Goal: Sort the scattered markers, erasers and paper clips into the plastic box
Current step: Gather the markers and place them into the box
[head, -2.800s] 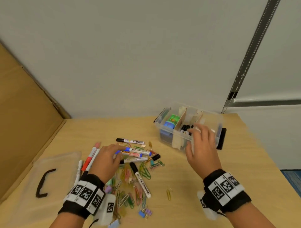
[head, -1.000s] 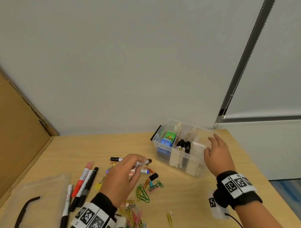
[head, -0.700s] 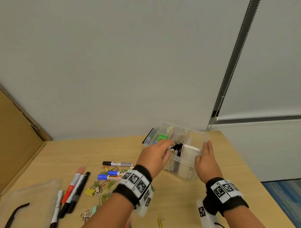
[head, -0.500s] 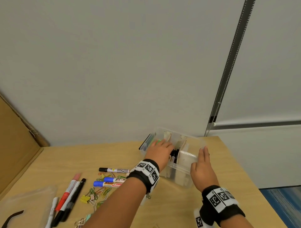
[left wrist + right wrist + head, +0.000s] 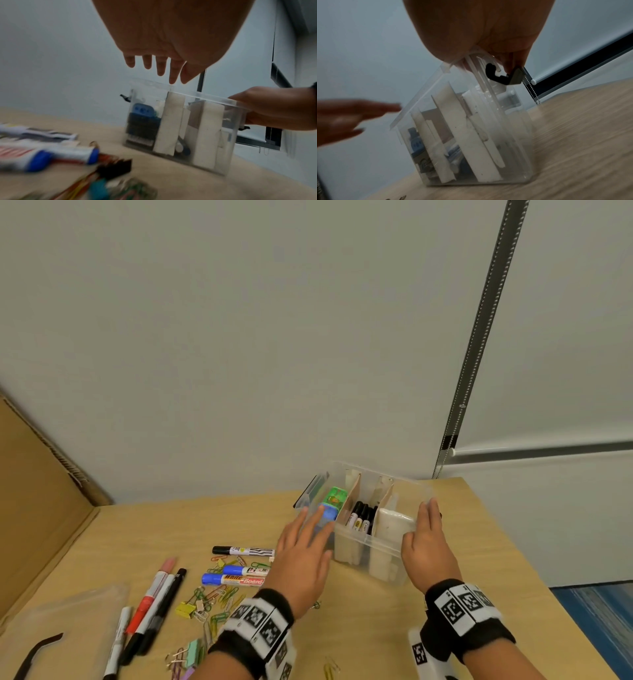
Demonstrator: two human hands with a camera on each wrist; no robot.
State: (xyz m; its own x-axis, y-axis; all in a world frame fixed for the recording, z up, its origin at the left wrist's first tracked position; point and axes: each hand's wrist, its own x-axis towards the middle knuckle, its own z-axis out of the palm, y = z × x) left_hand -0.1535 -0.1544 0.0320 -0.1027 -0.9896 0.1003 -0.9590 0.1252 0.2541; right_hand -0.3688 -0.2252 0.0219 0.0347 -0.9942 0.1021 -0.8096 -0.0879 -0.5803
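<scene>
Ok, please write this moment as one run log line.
left hand: open, empty, beside plastic box | right hand: grips box end | markers, paper clips: on table

Both bare forearms wear black wristbands (image 5: pixel 469 623) carrying white blocks printed with black square-code markers (image 5: pixel 255 619).

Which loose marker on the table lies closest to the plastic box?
The black-capped marker, farthest back of the three beside the left hand; the two blue-capped ones lie nearer the camera.

Your left hand (image 5: pixel 301 556) hovers palm down with fingers (image 5: pixel 161 65) straight and spread, holding nothing. Your right hand (image 5: pixel 428 546) grips the clear plastic box's (image 5: pixel 370 546) right end.
</scene>
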